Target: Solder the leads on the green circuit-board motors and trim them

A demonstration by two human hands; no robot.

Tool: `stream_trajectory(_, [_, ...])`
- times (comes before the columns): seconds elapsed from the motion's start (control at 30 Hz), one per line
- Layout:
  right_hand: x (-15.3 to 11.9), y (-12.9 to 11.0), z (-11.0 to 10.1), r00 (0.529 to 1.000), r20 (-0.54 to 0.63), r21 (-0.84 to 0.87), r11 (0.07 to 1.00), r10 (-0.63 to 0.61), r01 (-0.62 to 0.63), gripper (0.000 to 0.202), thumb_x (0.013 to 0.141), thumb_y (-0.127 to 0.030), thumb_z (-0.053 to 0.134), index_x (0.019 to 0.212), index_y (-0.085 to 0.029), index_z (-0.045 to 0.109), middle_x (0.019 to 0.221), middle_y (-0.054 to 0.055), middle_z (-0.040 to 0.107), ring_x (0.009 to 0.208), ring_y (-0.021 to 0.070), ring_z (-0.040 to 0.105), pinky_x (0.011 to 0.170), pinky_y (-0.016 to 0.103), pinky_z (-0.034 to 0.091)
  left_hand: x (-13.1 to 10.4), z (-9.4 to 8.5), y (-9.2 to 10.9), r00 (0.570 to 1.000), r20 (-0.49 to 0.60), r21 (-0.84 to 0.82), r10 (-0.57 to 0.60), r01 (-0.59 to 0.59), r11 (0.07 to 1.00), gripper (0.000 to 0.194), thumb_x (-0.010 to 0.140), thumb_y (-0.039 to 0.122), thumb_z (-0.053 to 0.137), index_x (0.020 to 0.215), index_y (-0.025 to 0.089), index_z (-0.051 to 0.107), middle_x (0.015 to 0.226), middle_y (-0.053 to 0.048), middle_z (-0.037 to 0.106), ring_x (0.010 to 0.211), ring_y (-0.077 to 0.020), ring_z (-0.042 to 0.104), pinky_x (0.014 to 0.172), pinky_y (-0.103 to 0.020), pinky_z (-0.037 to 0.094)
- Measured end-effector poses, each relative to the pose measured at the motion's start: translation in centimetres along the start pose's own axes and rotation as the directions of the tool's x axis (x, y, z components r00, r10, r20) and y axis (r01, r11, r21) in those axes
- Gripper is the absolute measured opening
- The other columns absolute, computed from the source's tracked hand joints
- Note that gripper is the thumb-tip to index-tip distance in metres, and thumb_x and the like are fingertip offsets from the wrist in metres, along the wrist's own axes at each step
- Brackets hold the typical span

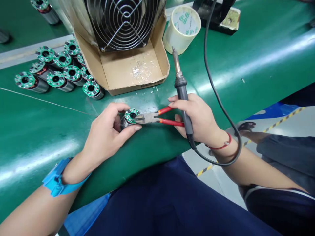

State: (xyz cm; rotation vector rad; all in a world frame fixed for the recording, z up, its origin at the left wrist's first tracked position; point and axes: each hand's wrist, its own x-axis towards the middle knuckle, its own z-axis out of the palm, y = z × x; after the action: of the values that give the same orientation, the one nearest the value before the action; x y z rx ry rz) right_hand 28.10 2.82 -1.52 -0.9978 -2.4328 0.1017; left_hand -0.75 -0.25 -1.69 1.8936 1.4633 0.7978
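My left hand is closed round a small motor stator with a ring-shaped green circuit board on top, just above the green mat. A blue strap circles that wrist. In my right hand are red-handled pliers, their handles partly spread and their jaws at the right side of the board. The same hand also holds a soldering iron, its tip pointing away from me and its grey handle crossing over the pliers' handles. Whether the jaws grip anything is too small to tell.
Several similar stators stand at the left. A cardboard box holds a fan and wire clippings; more clippings lie before it. A tape roll and iron stand are behind. The iron's cable loops over my right forearm.
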Motion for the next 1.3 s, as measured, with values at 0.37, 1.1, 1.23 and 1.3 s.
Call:
stream_trajectory(0.37, [0.8, -0.7, -1.9, 0.989, 0.139, -0.239, 0.967, -0.053, 0.086, 0.019, 0.103, -0.027, 0.053, 0.113, -0.018, 0.066, 0.075, 0.003, 0.057, 0.068, 0.0178, 0.049, 0.061, 0.031, 0.039, 0.0, 0.3, 0.0, 0.983, -0.050, 0.128, 0.175, -0.167, 0.978, 0.036, 0.085, 0.028, 0.080, 0.113, 0.019, 0.060, 0.079, 0.006, 0.051, 0.061, -0.0034, 0.046, 0.059, -0.017, 0.038])
stream_trajectory(1.1, [6.0, 5.4, 0.7, 0.910, -0.288, -0.094, 0.937, 0.299, -0.338, 0.035, 0.105, -0.038, 0.052, 0.127, -0.019, 0.071, 0.114, 0.012, 0.078, 0.093, 0.0266, 0.077, 0.080, 0.038, 0.059, 22.8, -12.2, -8.3, 0.912, -0.236, 0.315, -0.335, 0.398, 0.861, 0.049, 0.087, 0.020, 0.070, 0.132, 0.001, 0.065, 0.137, -0.023, 0.065, 0.124, -0.0288, 0.063, 0.110, -0.039, 0.047])
stream_trajectory(1.23, [5.1, 5.5, 0.8, 0.940, -0.206, -0.057, 0.956, 0.272, -0.289, 0.041, 0.100, -0.029, 0.058, 0.140, -0.032, 0.062, 0.095, 0.006, 0.076, 0.079, 0.0275, 0.076, 0.069, 0.038, 0.063, 22.7, -14.4, -10.3, 0.911, -0.174, 0.326, -0.374, 0.412, 0.851, 0.066, 0.081, 0.029, 0.078, 0.141, 0.008, 0.060, 0.136, -0.019, 0.067, 0.120, -0.0272, 0.066, 0.106, -0.035, 0.051])
stream_trajectory(1.3, [5.0, 5.5, 0.6, 0.942, -0.192, -0.046, 0.956, 0.276, -0.290, 0.052, 0.098, -0.023, 0.061, 0.146, -0.042, 0.056, 0.091, 0.004, 0.075, 0.076, 0.0285, 0.076, 0.065, 0.038, 0.063, 20.5, -17.6, -11.7, 0.889, -0.271, 0.343, -0.368, 0.446, 0.827, 0.076, 0.084, 0.037, 0.075, 0.151, 0.012, 0.049, 0.146, -0.017, 0.061, 0.131, -0.0285, 0.061, 0.114, -0.038, 0.047])
